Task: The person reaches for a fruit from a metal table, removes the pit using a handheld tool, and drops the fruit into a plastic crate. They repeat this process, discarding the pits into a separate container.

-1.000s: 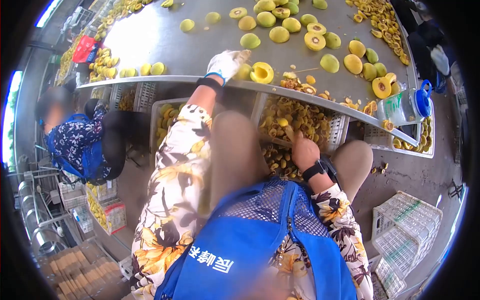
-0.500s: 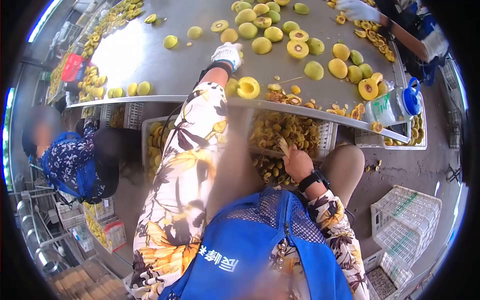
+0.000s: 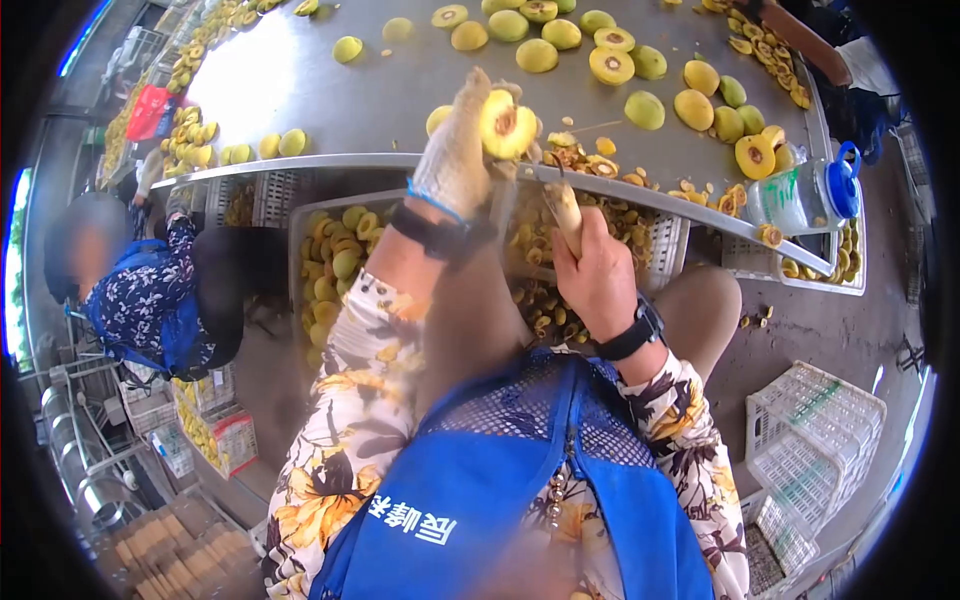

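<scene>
My left hand (image 3: pixel 455 150), in a pale work glove, is closed around a halved yellow peach (image 3: pixel 508 124) at the table's near edge. The peach's cut face, with a brown centre, is turned toward my right side. My bare right hand (image 3: pixel 598 272) grips the pale handle of a slim hand tool (image 3: pixel 566 218), pointing up, just below and to the right of the peach. Blur hides the shape of its tip. Peach scraps (image 3: pixel 575 158) lie by the table edge between the hands. Under the edge is a crate of pits and scraps (image 3: pixel 640 228).
Whole and halved peaches (image 3: pixel 612 66) are scattered over the metal table (image 3: pixel 330 110). A water bottle (image 3: pixel 800 202) stands at the right corner. A crate of peach halves (image 3: pixel 335 250) sits by my left leg. A co-worker (image 3: pixel 150 310) sits at left; white crates (image 3: pixel 815 420) are at right.
My left hand has come back from the tabletop to the near edge, now showing a peach half. My right hand has risen toward it with the tool. A co-worker's gloved hand has left the top right.
</scene>
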Tool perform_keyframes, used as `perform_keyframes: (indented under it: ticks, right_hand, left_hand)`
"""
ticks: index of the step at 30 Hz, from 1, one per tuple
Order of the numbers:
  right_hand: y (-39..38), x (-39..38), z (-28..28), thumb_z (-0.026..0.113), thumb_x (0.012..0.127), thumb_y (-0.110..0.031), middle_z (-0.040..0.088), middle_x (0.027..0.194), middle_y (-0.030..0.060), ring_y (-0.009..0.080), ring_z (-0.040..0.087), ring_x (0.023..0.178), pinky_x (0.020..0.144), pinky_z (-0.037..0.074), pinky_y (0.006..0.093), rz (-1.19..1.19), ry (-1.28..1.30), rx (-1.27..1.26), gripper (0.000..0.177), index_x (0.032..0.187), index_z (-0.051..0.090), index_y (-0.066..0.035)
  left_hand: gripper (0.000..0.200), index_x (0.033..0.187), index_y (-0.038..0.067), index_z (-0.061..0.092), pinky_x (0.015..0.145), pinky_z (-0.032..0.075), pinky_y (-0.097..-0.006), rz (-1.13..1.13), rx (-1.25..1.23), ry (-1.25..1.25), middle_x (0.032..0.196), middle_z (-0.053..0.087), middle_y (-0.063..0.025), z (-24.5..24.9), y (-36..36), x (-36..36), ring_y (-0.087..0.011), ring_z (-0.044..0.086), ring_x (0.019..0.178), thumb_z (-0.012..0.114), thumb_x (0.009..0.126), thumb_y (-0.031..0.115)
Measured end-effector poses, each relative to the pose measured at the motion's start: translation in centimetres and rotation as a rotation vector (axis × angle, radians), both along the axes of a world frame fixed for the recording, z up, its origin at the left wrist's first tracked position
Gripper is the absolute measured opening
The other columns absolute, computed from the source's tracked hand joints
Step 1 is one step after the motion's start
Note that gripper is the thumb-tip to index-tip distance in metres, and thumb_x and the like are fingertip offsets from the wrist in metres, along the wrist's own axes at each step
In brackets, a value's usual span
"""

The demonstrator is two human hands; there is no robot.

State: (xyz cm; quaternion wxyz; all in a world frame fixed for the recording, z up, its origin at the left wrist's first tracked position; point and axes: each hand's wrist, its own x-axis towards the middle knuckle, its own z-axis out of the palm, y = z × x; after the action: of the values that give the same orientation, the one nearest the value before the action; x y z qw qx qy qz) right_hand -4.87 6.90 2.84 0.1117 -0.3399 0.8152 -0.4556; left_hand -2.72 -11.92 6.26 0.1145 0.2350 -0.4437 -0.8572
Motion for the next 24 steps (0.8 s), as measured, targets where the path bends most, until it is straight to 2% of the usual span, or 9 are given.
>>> perform_keyframes:
  ticks: [1,3,6,8,9,15,18,21,24]
  right_hand:
    - [-0.3,-0.2,0.1,0.059,0.080,-0.014,0.056,0.066,0.0224,0.0414,0.056,0.064,0.053,0.045,0.0438,0.004,0.002,-0.016,0.021,0.091,0.046,-0.002]
    - [-0.3,-0.3,1.0,0.059,0.080,-0.013,0.056,0.067,0.0230,0.0419,0.056,0.065,0.053,0.045,0.0441,0.035,0.049,-0.022,0.020,0.091,0.045,-0.002]
    - [-0.2,0.0,0.5,0.058,0.080,-0.011,0.056,0.067,0.0234,0.0423,0.056,0.066,0.055,0.044,0.0452,-0.009,-0.058,-0.005,0.019,0.088,0.044,-0.002]
    - [0.0,0.4,0.1,0.057,0.080,-0.009,0.055,0.066,0.0236,0.0427,0.055,0.066,0.055,0.043,0.0463,-0.015,-0.074,-0.011,0.017,0.086,0.043,-0.001]
    - [0.1,0.6,0.1,0.056,0.080,-0.008,0.055,0.065,0.0236,0.0430,0.055,0.066,0.055,0.043,0.0468,-0.019,-0.081,-0.014,0.017,0.085,0.042,-0.001]
    - [0.5,1.6,0.3,0.053,0.077,-0.006,0.053,0.063,0.0258,0.0448,0.053,0.065,0.056,0.041,0.0484,0.020,-0.119,-0.022,0.016,0.083,0.040,0.002]
    - [0.7,1.6,0.9,0.052,0.075,-0.005,0.053,0.064,0.0272,0.0457,0.053,0.067,0.058,0.041,0.0486,0.057,-0.167,0.083,0.016,0.084,0.040,0.002]
    - [1.0,1.3,1.2,0.051,0.073,-0.004,0.053,0.066,0.0280,0.0465,0.053,0.068,0.059,0.041,0.0486,0.147,-0.152,0.126,0.017,0.085,0.041,0.003]
    - [0.9,1.2,0.1,0.050,0.073,-0.004,0.053,0.067,0.0291,0.0474,0.052,0.070,0.061,0.042,0.0485,0.122,-0.157,0.173,0.018,0.086,0.041,0.004]
  left_hand:
    - [0.044,0.112,0.004,0.046,0.074,0.047,-0.0284,0.081,0.006,0.023,0.099,0.057,-0.0121,-1.4,1.1,0.0,-0.0198,0.058,0.085,0.046,0.090,0.042]
    - [0.040,0.112,0.003,0.047,0.076,0.047,-0.0286,0.050,-0.497,-0.061,0.103,0.055,-0.0110,-3.3,2.0,0.7,-0.0185,0.056,0.089,0.044,0.092,0.038]
    - [0.031,0.107,0.003,0.051,0.072,0.047,-0.0272,0.155,-0.292,0.005,0.097,0.057,-0.0073,-5.2,3.3,0.9,-0.0145,0.057,0.084,0.045,0.093,0.031]
    - [0.029,0.104,0.003,0.054,0.069,0.047,-0.0255,0.204,0.124,0.110,0.094,0.059,-0.0061,-1.3,6.0,1.0,-0.0128,0.057,0.081,0.047,0.092,0.028]
    - [0.027,0.099,0.001,0.056,0.063,0.047,-0.0235,0.242,0.101,0.118,0.087,0.060,-0.0049,-1.0,6.7,0.9,-0.0114,0.057,0.075,0.050,0.091,0.026]
    - [0.024,0.096,0.000,0.056,0.059,0.046,-0.0236,0.348,-0.016,0.140,0.082,0.059,-0.0045,-2.6,7.5,0.8,-0.0112,0.057,0.070,0.049,0.091,0.022]
    - [0.025,0.094,0.003,0.057,0.055,0.049,-0.0248,0.239,-0.051,0.036,0.076,0.058,-0.0035,-2.4,6.7,1.2,-0.0130,0.058,0.064,0.052,0.089,0.027]
    - [0.018,0.089,0.000,0.058,0.055,0.045,-0.0231,0.074,0.208,0.023,0.075,0.059,-0.0065,-1.6,5.9,1.9,-0.0120,0.056,0.063,0.053,0.087,0.017]
    - [0.018,0.086,0.000,0.058,0.055,0.045,-0.0247,0.037,0.314,-0.042,0.074,0.059,-0.0064,-2.1,5.0,1.8,-0.0138,0.056,0.063,0.053,0.086,0.017]
